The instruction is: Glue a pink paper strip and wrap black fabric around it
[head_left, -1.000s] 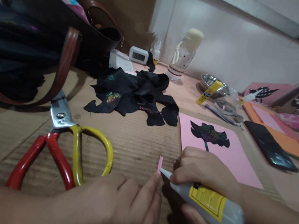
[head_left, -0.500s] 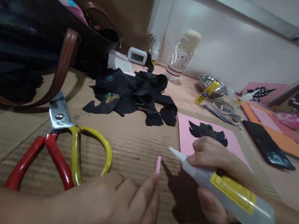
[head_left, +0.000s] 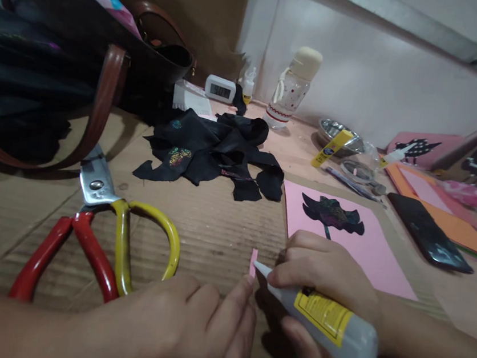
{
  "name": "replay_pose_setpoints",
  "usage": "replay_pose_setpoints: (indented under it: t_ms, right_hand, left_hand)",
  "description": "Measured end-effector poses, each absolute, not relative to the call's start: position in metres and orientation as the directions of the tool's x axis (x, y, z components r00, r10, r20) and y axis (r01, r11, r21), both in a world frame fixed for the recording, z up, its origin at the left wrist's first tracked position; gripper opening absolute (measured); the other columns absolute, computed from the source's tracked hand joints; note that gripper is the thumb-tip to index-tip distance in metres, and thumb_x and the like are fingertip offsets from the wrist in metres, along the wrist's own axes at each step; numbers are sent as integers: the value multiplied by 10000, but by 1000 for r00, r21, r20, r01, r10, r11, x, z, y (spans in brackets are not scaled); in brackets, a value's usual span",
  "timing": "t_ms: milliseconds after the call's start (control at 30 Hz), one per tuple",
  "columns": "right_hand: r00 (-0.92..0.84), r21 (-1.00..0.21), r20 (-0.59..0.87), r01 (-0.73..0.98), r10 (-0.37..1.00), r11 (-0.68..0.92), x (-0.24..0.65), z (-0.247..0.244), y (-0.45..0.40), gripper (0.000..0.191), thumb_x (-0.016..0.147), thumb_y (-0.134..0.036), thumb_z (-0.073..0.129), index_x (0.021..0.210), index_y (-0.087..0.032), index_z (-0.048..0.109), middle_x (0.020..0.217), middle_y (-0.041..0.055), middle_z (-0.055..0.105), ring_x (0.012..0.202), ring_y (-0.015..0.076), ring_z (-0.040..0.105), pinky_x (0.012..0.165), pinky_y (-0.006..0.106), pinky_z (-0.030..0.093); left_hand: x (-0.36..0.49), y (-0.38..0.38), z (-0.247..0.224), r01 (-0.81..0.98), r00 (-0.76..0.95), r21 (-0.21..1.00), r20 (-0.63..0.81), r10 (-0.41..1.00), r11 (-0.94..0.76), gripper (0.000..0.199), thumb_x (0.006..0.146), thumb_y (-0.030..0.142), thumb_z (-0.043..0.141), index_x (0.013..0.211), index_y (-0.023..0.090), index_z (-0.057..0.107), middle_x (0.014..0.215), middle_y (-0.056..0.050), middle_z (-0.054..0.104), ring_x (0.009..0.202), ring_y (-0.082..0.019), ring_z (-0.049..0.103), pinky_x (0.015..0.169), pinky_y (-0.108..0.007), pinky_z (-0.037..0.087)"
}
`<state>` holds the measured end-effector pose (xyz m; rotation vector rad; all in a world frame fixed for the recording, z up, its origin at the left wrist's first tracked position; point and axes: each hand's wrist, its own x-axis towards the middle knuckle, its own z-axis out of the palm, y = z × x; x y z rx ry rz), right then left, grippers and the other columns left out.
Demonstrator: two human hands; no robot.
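Note:
A narrow pink paper strip lies on the cardboard, its near end under the index fingertip of my left hand. The fingers of that hand are curled close together, and the thumb is hidden. Wrapped in my right hand is a clear glue bottle with a yellow label. It is tilted, and its white nozzle tip is at the strip, beside my left fingertip. Beyond my right hand is a pink card bearing a black fabric cutout with a thin dark stem below it.
Red-and-yellow-handled scissors lie left of my left hand. Black fabric scraps sit farther back, near a black bag. A bottle, glue stick, metal bowl and phone stand or lie behind and right.
My right hand has moved left and down with the glue bottle, bringing its nozzle to the pink strip. More of the pink card and the cutout's stem now show. My left hand stays put.

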<state>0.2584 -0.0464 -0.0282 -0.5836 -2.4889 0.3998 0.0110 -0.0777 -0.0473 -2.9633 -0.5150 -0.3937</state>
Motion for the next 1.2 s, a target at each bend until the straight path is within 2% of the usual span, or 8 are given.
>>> replay_pose_setpoints:
  t_ms: [300,433,567,700,800,1000,1100,1200]
  right_hand:
    - [-649,-441,483,399,587,804,256,-28,-49,270,773,-269,684,1018,-248,572,728,-30,643,593,138,557,555,273,433]
    - [-422,-645,473,432,773,630,260,-29,-49,187,853,-237,698,1029,-266,643,864,14,693,713,165,642,614,277,513]
    - [-140,-945,283,130,949,301,263,-31,-39,188,931,-435,688,937,-248,680,802,9,638,575,135,533,475,246,425]
    - [-103,-972,184,-168,978,165,260,-27,-29,306,885,-529,710,864,-226,679,529,-58,453,456,117,372,473,255,420]
    - [-81,-955,225,-218,971,203,259,-24,-33,278,872,-505,743,882,-234,683,591,-44,507,487,119,422,517,270,479]
    - [-87,-914,406,-50,909,403,261,-31,-53,249,924,-497,718,1031,-276,674,908,2,619,670,145,605,601,271,542]
    - [-134,-901,432,-12,892,434,264,-35,-60,248,973,-491,655,1087,-271,663,976,18,620,739,155,628,651,276,565]
    - [-175,-890,444,26,879,455,268,-34,-66,233,1008,-455,603,1154,-280,652,1020,39,624,783,168,648,652,272,581]
  left_hand:
    - [8,-78,-47,334,919,-108,259,298,-937,353,945,158,559,1273,123,685,1255,-164,749,692,-212,737,514,-318,458]
    - [6,-77,-49,316,921,-46,254,295,-948,330,935,143,598,1251,135,691,1249,-177,747,663,-204,721,523,-313,465]
    - [8,-74,-45,315,922,-15,243,302,-949,343,937,60,537,1229,123,706,1194,-163,768,649,-197,699,528,-310,478]
    - [10,-73,-40,353,919,-16,195,343,-935,334,968,114,557,1273,146,689,1257,-128,736,757,-220,701,604,-334,529]
    - [12,-72,-36,377,904,46,199,379,-925,262,983,185,600,1221,162,708,1215,-104,729,841,-229,689,658,-326,545]
    - [19,-52,-29,411,848,412,153,507,-813,133,969,215,618,942,190,746,1010,-55,714,795,-178,664,711,-271,548]
    - [19,-39,-21,420,679,714,163,716,-561,195,985,255,590,918,194,762,947,-34,716,873,-163,683,795,-243,543]
    - [19,-33,-10,374,514,876,77,854,-305,256,944,406,655,1060,225,794,977,-37,728,889,-193,684,773,-269,545]
